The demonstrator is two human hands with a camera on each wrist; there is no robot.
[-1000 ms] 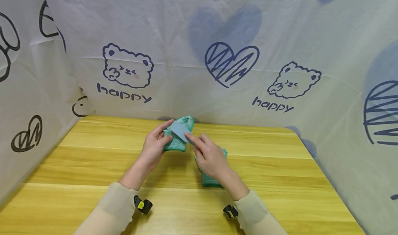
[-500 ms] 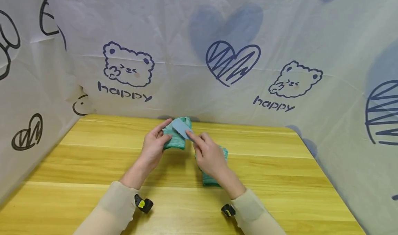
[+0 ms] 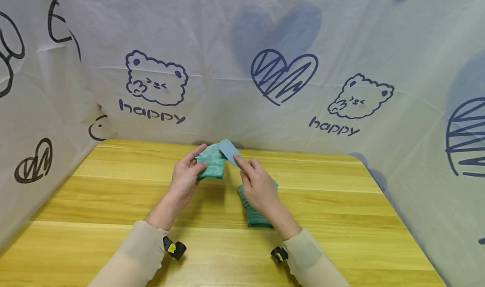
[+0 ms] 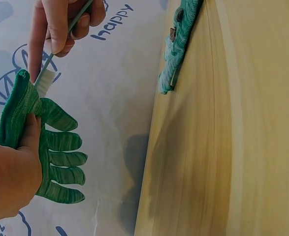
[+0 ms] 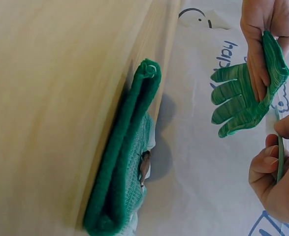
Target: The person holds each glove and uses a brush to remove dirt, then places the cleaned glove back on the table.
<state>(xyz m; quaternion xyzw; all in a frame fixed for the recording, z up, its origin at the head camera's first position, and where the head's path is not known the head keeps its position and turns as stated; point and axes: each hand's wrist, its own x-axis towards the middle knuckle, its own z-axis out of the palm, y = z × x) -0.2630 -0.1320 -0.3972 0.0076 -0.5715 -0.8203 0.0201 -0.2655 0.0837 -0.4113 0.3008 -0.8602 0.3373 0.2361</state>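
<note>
- In the head view, the blue brush has slid across the face of the held glove since 0.5 s ago and now sits at its 2 o'clock edge, baring more green knit.
- That suggests the brushing has reached the margin, perhaps the end of a stroke; whether the bristles touch the held glove cannot be told.
- The left hand pinches the held glove above the table, thumb against the near face, fingers across the far side.
- The right hand is curled round the brush, its index finger laid along the back.
- A 2nd glove lies on the table at 4 o'clock from the held glove, partly hidden by the right hand.
- The left wrist view shows what the head view hides: pale bristles and all 5 glove digits, pointing towards 3 o'clock.
- The right wrist view shows the 2nd glove's thick folded cuff and a brown patch, which the head view does not.
</note>
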